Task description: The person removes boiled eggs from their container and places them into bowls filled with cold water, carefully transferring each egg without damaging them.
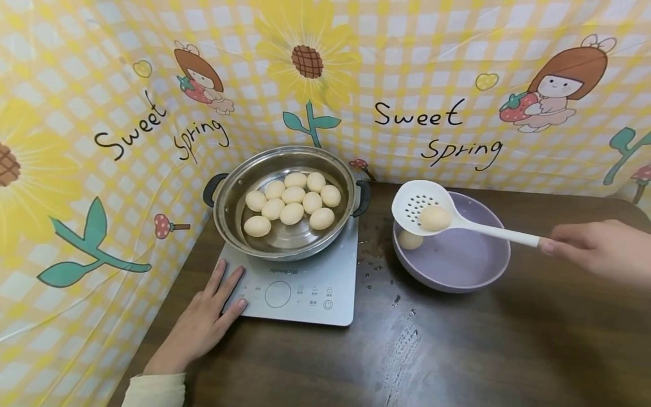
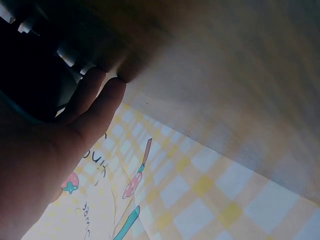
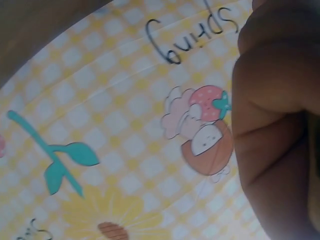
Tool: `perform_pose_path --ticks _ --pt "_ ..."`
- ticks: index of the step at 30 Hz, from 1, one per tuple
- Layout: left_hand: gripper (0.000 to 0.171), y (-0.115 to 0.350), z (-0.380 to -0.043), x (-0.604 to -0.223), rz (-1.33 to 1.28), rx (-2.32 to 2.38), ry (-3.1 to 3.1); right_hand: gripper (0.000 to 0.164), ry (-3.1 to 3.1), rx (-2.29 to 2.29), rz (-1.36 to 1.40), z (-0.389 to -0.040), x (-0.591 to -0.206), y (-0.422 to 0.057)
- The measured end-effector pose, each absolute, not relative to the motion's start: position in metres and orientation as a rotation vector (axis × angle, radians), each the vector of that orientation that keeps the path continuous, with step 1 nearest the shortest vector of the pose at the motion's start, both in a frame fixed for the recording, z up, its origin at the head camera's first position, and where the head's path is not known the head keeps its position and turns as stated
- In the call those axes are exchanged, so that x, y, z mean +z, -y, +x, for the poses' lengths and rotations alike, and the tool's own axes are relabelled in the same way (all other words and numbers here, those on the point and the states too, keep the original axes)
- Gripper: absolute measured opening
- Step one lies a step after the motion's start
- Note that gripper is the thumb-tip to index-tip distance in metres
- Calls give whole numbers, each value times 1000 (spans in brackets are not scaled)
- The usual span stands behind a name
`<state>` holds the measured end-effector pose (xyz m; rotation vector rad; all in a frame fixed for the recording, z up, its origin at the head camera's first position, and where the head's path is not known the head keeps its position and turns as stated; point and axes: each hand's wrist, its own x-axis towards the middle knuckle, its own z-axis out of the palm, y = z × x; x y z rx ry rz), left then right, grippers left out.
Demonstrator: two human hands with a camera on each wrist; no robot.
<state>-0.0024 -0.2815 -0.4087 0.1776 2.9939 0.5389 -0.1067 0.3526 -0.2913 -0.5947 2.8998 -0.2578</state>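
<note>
My right hand (image 1: 605, 249) grips the handle end of a white slotted spoon (image 1: 495, 230). One egg (image 1: 435, 217) lies in the spoon's bowl, held over the left rim of a purple bowl (image 1: 465, 277). Below the spoon, a second egg (image 1: 409, 239) shows inside that bowl by its left wall. My left hand (image 1: 203, 322) rests with spread, straight fingers on the left edge of a white induction cooker (image 1: 325, 282). On the cooker stands a steel pot (image 1: 290, 240) with several pale eggs (image 1: 291, 213) in it. In the right wrist view, curled fingers (image 3: 275, 125) fill the right side.
The pot's black side handles (image 1: 362, 198) stick out left and right. Water drops (image 1: 373, 265) and a wet streak (image 1: 402, 356) mark the dark wooden table (image 1: 468, 350) between cooker and bowl. A yellow checked cloth (image 1: 427, 62) hangs behind and to the left.
</note>
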Motion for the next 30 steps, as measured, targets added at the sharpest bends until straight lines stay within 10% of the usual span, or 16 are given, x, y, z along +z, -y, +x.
perform_pose_path --ticks 30 --pt "67 284 -1 -410 179 554 -2986 37 -2884 -115 -501 -111 -302 -377"
